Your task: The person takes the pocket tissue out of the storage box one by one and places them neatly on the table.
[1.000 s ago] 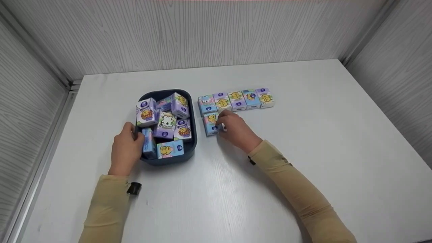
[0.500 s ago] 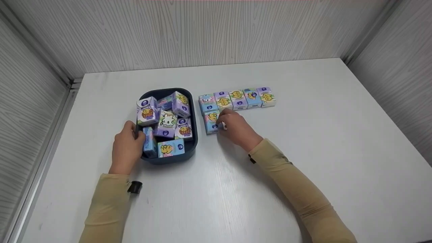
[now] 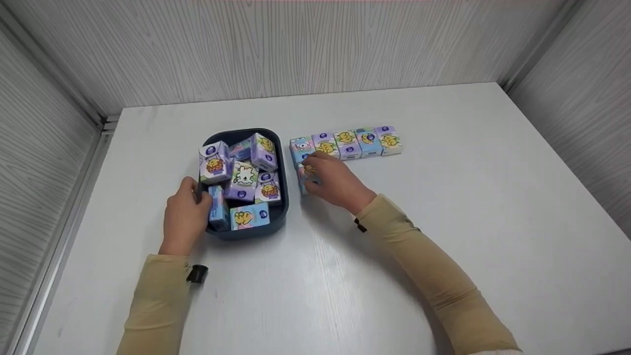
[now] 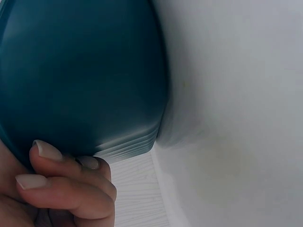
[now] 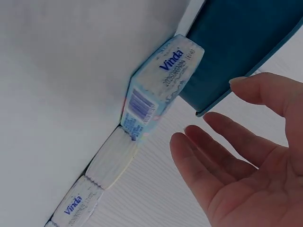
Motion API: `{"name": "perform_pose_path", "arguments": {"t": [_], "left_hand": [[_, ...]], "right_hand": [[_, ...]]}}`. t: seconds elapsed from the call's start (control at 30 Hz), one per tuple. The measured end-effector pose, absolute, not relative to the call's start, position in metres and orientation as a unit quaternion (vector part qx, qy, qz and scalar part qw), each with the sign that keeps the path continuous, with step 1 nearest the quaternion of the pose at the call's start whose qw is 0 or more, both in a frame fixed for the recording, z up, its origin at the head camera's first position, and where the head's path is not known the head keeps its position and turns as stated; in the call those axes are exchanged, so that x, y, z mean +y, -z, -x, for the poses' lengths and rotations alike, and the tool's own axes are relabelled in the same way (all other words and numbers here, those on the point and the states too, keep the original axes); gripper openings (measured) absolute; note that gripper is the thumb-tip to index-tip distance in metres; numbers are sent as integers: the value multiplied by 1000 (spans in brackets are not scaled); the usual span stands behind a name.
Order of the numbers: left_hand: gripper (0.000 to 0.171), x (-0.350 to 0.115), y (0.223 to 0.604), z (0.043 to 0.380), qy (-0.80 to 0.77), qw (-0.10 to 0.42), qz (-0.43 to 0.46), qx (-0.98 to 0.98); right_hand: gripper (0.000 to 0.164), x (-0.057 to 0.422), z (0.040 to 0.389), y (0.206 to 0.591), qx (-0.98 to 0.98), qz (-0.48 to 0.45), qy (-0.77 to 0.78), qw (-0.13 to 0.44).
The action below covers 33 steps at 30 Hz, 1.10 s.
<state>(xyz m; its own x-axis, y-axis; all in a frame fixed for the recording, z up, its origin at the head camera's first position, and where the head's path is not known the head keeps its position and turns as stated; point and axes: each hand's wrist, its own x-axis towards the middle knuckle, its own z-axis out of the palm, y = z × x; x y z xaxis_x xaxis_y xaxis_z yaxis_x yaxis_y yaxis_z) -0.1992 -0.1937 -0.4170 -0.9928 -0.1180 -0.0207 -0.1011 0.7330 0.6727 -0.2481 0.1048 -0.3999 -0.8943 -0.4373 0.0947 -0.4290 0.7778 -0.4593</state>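
My left hand (image 3: 185,217) grips the left wall of a dark blue plastic bin (image 3: 246,235), its curled fingers (image 4: 71,194) showing at the bin's rim in the left wrist view. The bin is heaped with small purple and blue tissue packs printed with cartoons. Over a blue tissue pack (image 3: 302,185) right of the bin, my right hand (image 3: 337,182) hovers and partly hides it from the head camera. In the right wrist view, that hand's loosely bent fingers (image 5: 189,165) are apart from the pack, whose "Vinda" end (image 5: 173,64) faces the camera.
A row of several tissue packs (image 3: 349,145) lies flat side by side behind the pack near my right hand. Grey wood-grain panels (image 3: 315,49) stand at the back and sides of the white table (image 3: 276,305).
The blue pack has slid slightly back against the row. My right hand has since let go of it and shifted a little up and left. My left hand stays on the bin.
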Motion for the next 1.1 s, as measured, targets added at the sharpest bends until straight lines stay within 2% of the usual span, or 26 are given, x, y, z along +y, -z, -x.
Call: {"name": "perform_pose_path", "arguments": {"t": [0.4,0.57,0.8,1.1], "left_hand": [[19,-193,415,199,363,4,-67,-930],[17,-192,417,199,356,23,-61,-932],[18,-192,417,200,356,12,-66,-932],[20,-193,415,200,355,8,-71,-932]], "right_hand": [[64,60,273,380,929,295,218,40],[67,44,279,383,925,321,200,34],[71,30,284,390,941,314,127,-4],[66,19,283,392,951,291,93,-41]]}}
